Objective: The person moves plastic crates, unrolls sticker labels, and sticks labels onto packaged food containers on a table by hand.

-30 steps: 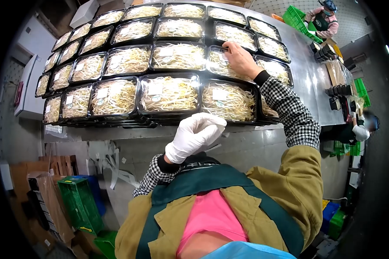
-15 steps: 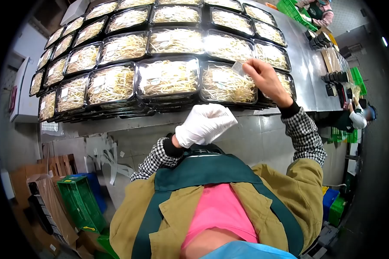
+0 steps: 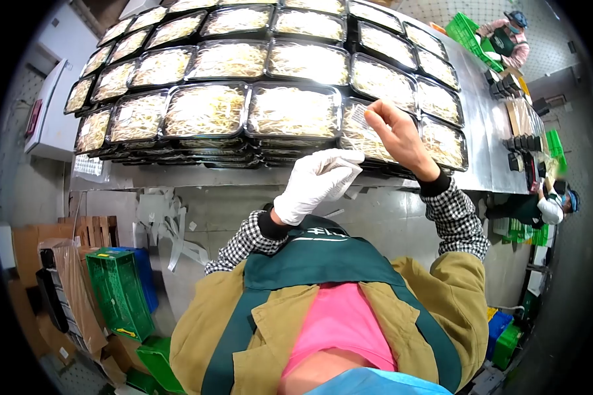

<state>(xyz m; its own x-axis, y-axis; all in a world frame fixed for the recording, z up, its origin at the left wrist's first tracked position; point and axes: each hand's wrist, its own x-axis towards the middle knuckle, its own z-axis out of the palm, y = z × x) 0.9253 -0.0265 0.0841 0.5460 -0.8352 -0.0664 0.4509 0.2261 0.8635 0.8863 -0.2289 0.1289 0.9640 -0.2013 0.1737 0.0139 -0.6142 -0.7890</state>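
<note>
My right hand (image 3: 402,138), bare, pinches a small printed label (image 3: 359,117) between thumb and fingertips. The label is over the lid of a front-row tray of bean sprouts (image 3: 362,139); whether it touches the lid I cannot tell. My left hand (image 3: 317,184), in a white glove, is curled in front of the stack's near edge. It seems closed on a pale label sheet (image 3: 340,187), mostly hidden by the glove. Left of my right hand lies another clear-lidded black tray of sprouts (image 3: 294,112), with no label visible on it.
Many stacked sprout trays (image 3: 204,112) cover the metal table (image 3: 484,148). Green crates (image 3: 120,296) and cardboard stand at lower left. One co-worker (image 3: 507,41) handles a green crate at upper right; another (image 3: 550,205) works at the right edge. White strips (image 3: 174,230) lie below the table.
The view has shifted, so the trays appear farther right, and labels seen on several lids before no longer show on the trays near my hands. My right hand still pinches the label.
</note>
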